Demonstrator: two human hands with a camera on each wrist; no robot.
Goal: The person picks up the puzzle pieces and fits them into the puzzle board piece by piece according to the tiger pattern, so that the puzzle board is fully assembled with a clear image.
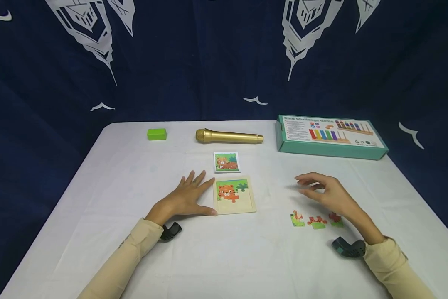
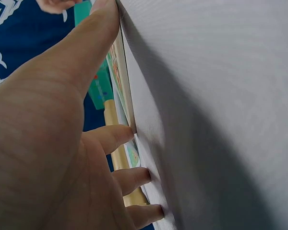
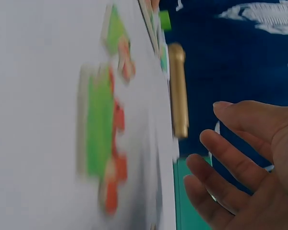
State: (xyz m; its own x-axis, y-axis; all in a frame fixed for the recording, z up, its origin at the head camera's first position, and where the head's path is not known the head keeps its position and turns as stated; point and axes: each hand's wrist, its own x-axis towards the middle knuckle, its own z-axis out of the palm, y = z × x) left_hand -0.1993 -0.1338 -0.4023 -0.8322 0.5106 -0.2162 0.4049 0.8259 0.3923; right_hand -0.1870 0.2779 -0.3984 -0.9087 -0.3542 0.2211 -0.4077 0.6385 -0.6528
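My left hand [image 1: 184,197] rests on the table with spread fingers. Its thumb and index fingertip lie at the left edge of a wooden puzzle board [image 1: 246,206]. The upper part of the board shows a tiger's face among fitted pieces; its lower right is bare wood. Over the table at the right hovers my right hand [image 1: 326,193], fingers loosely bent and nothing between them. Three loose jigsaw pieces lie below it: a left one [image 1: 297,219], a middle one [image 1: 317,224] and a right one [image 1: 336,220] partly behind the wrist.
Just beyond the board lies a tiger picture card [image 1: 226,162]. Farther back are a green block [image 1: 156,134], a gold microphone [image 1: 229,136] and a teal game box [image 1: 332,147] at the right. A dark blue patterned curtain [image 1: 194,62] hangs behind the table.
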